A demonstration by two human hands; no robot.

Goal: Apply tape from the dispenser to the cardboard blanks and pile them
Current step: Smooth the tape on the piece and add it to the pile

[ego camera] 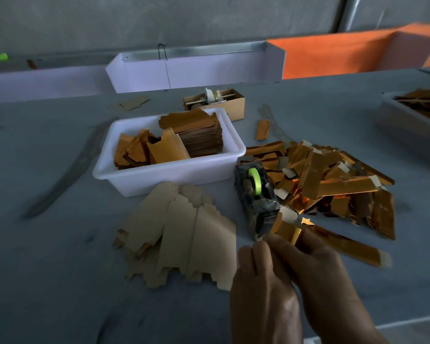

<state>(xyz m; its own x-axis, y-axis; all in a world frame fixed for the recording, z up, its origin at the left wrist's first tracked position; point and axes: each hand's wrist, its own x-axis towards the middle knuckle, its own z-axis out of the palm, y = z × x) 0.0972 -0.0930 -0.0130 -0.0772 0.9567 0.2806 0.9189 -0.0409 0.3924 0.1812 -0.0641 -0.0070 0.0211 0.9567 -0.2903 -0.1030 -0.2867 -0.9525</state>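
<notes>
While both hands meet just before the tape dispenser (pixel 255 197), the right hand (pixel 320 264) pinches 1 gold blank (pixel 286 228); the left hand (pixel 261 274) has curled fingers touching it.

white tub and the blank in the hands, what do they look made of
Tub: apparently moulded plastic, going by its smooth, slightly translucent white walls and rounded rim. Blank: seems to be thin card with a shiny gold foil face that glints in the light; the flat blanks nearby show a plain matte tan side.
</notes>
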